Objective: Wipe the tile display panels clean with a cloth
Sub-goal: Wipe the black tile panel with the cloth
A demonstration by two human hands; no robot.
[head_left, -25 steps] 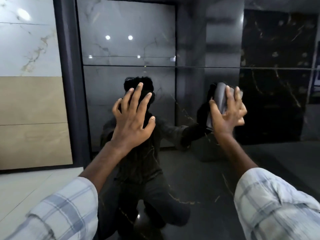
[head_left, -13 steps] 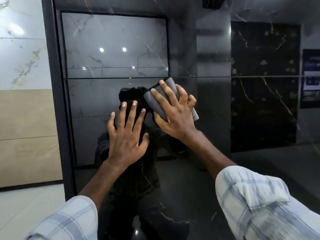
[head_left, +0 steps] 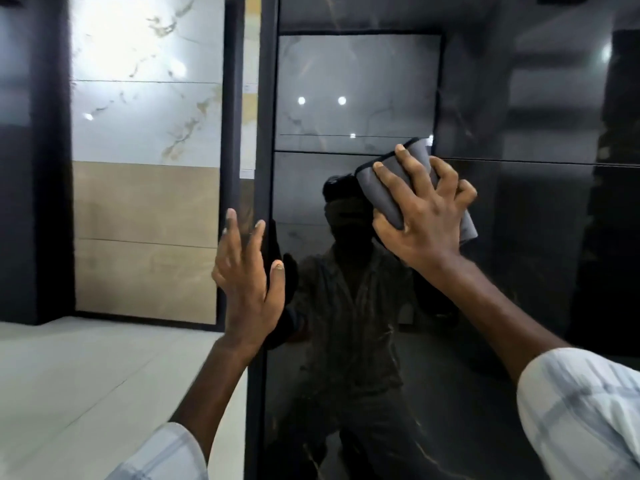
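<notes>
A glossy black tile panel [head_left: 519, 271] fills the right half of the view and mirrors the room and a person. My right hand [head_left: 426, 220] presses a folded grey cloth [head_left: 384, 192] flat against the panel, just below a horizontal joint line, with the fingers spread over the cloth and the thumb under its lower edge. My left hand [head_left: 247, 278] is spread with straight fingers at the panel's dark left frame edge [head_left: 265, 133], thumb on the glossy face. It holds nothing.
To the left stands another display panel [head_left: 145, 168] with white marble tiles above and beige tiles below, set in a dark frame. A pale tiled floor [head_left: 86, 393] lies at the lower left. A dark column [head_left: 31, 168] closes the far left.
My right hand has swept the cloth leftwards from the right side of the panel to the joint line. My left hand has slid left from the tile face to the frame edge.
</notes>
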